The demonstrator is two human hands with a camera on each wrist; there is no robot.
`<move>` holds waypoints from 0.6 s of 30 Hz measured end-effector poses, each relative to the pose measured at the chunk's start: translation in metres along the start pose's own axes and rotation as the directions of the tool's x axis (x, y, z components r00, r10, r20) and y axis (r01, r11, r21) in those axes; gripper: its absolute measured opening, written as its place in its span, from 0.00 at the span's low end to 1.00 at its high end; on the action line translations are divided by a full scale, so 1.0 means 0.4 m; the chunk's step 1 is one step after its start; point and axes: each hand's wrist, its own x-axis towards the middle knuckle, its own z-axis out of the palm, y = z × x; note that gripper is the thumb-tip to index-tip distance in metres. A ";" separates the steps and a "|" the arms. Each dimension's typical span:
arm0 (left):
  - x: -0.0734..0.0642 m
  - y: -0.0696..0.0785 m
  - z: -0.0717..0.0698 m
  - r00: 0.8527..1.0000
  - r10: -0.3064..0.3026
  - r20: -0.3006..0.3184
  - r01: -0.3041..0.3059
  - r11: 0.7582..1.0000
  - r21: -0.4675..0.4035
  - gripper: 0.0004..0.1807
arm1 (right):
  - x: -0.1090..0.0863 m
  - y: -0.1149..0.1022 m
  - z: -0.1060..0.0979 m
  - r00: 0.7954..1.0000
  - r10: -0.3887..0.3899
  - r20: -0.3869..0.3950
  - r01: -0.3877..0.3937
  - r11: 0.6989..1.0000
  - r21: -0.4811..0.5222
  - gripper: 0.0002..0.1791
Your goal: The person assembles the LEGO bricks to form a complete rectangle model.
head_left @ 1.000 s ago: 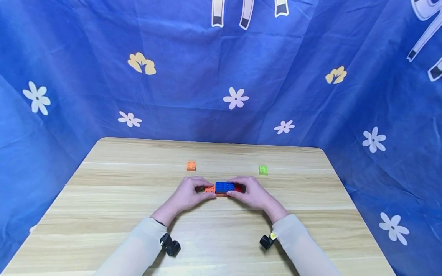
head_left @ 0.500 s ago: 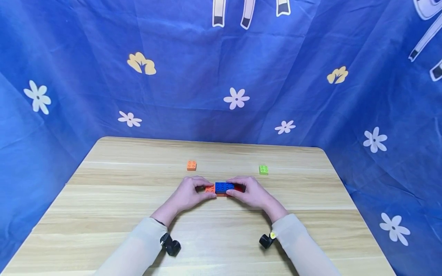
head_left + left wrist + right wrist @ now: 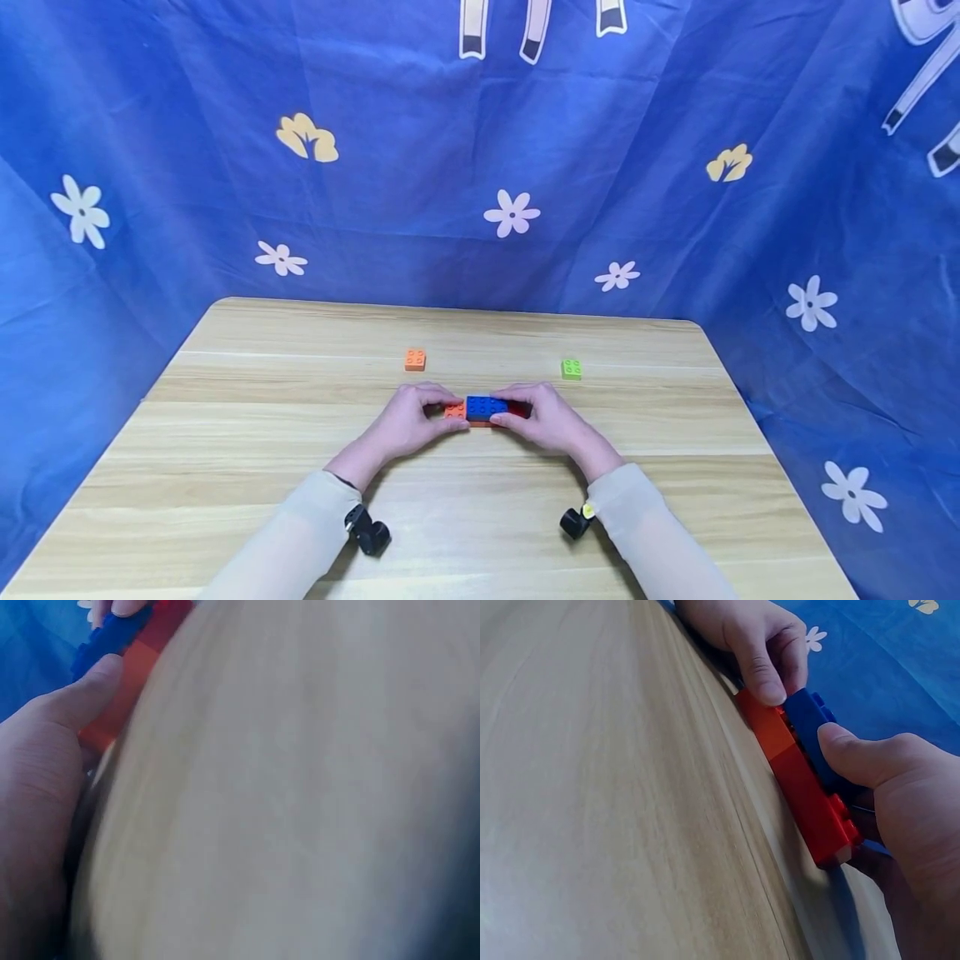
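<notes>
A blue building brick (image 3: 480, 407) lies across the tops of an orange brick (image 3: 454, 412) and a red brick (image 3: 808, 806), which stand end to end on the table. My right hand (image 3: 551, 421) pinches the blue brick between thumb and fingers from the right. From the left, my left hand (image 3: 412, 421) holds the orange brick, thumb on the near side and fingers on the far side. In the right wrist view a dark seam runs under the blue brick; whether it is fully seated I cannot tell. My right hand hides most of the red brick in the head view.
Behind my left hand lies a small square orange brick (image 3: 415, 360). A small light green brick (image 3: 572, 369) lies behind my right hand. The wooden table (image 3: 480, 517) ends at a blue patterned cloth (image 3: 420, 225) at the back and sides.
</notes>
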 end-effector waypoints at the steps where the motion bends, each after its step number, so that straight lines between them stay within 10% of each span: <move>1: 0.002 0.001 0.000 1.000 -0.013 0.008 0.013 1.000 -0.005 0.25 | 0.000 0.000 -0.001 1.000 0.002 -0.001 -0.002 1.000 0.002 0.23; 18: 0.024 0.041 0.000 0.997 -0.030 0.069 0.038 0.993 -0.108 0.22 | 0.005 0.001 -0.001 1.000 -0.001 -0.019 0.002 0.999 0.053 0.22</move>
